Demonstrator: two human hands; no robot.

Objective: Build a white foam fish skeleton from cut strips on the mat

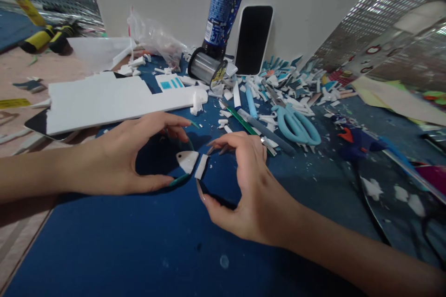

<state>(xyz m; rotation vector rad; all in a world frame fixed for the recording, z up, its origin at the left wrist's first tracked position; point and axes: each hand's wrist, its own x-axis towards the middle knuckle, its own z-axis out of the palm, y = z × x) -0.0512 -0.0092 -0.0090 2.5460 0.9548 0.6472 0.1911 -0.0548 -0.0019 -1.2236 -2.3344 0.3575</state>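
My left hand (pixel 114 160) hovers over a blue mat (pixel 139 241), thumb and fingers curved apart in a C. Between its fingertips lies a small white foam piece (pixel 187 160), pointed, with a tiny hole. The thumb tip is just below the piece; I cannot tell whether it touches. My right hand (pixel 251 190) mirrors it, thumb and bent fingers apart around a small white foam strip (pixel 201 167). The strip lies right beside the pointed piece. Neither hand clearly grips anything.
A long white foam board (pixel 104 100) lies behind my left hand. Farther back stand a dark bottle (pixel 221 14), a tape roll (pixel 204 67) and a phone (pixel 253 39). Blue scissors (pixel 296 125), a green pen (pixel 244 123), a glue gun (pixel 358 141) and several foam scraps lie to the right.
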